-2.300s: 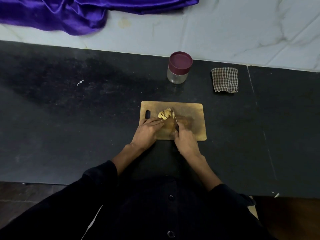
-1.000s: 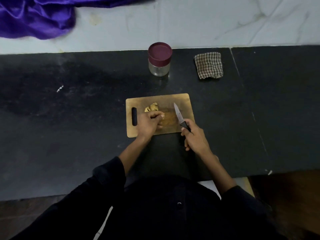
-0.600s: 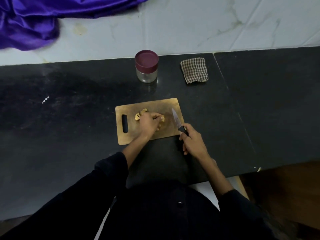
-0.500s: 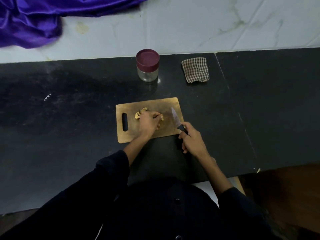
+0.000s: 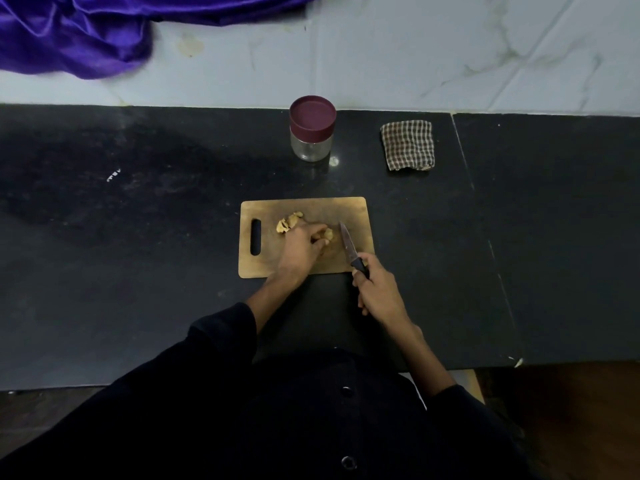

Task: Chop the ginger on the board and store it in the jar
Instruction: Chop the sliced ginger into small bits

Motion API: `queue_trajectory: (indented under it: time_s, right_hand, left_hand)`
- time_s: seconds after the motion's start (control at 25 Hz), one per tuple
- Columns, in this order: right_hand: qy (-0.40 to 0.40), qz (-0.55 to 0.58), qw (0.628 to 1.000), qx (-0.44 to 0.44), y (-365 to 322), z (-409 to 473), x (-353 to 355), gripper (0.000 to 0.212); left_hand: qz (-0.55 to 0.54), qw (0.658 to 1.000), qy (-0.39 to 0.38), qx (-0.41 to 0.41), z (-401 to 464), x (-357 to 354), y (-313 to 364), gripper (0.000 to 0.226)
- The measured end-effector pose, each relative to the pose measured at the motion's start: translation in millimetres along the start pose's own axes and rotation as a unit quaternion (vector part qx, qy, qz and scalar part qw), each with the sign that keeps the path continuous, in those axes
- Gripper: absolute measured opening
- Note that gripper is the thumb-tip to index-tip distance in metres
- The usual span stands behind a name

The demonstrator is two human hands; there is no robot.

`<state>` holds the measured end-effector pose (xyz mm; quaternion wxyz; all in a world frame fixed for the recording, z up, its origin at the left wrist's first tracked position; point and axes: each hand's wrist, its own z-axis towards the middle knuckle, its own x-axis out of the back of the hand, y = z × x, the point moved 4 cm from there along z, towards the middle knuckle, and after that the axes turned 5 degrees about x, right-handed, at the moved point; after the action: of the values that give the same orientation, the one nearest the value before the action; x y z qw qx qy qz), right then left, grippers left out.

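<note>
A wooden chopping board [image 5: 349, 211] lies on the black counter. Cut ginger slices [image 5: 289, 222] sit on its left half. My left hand [image 5: 302, 249] rests on the board with its fingers curled round a remaining ginger piece [image 5: 327, 234]. My right hand [image 5: 378, 290] grips the dark handle of a small knife [image 5: 347, 242], whose blade points away from me just right of the ginger piece, clear of it. A glass jar [image 5: 312, 129] with a maroon lid screwed on stands behind the board.
A folded checked cloth [image 5: 408, 145] lies right of the jar. Purple satin fabric [image 5: 76, 32] is bunched on the pale marble surface at the far left. The black counter [image 5: 138, 237] stretches to both sides, with a seam on the right.
The knife has come off the ginger and moved right. My left hand has gathered a ginger piece under its fingers; the cut slices lie to its left. The camera view has shifted.
</note>
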<state>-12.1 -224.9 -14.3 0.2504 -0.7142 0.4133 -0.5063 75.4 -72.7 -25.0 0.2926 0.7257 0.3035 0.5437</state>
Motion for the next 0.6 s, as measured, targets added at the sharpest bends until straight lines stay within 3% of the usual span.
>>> queue_trajectory:
  time_s: [0.6]
  right_hand:
    - [0.016,-0.089,0.996,0.021,-12,-1,-11,0.020]
  left_hand:
    - [0.048,0.998,0.028,-0.037,9,-7,-8,0.033]
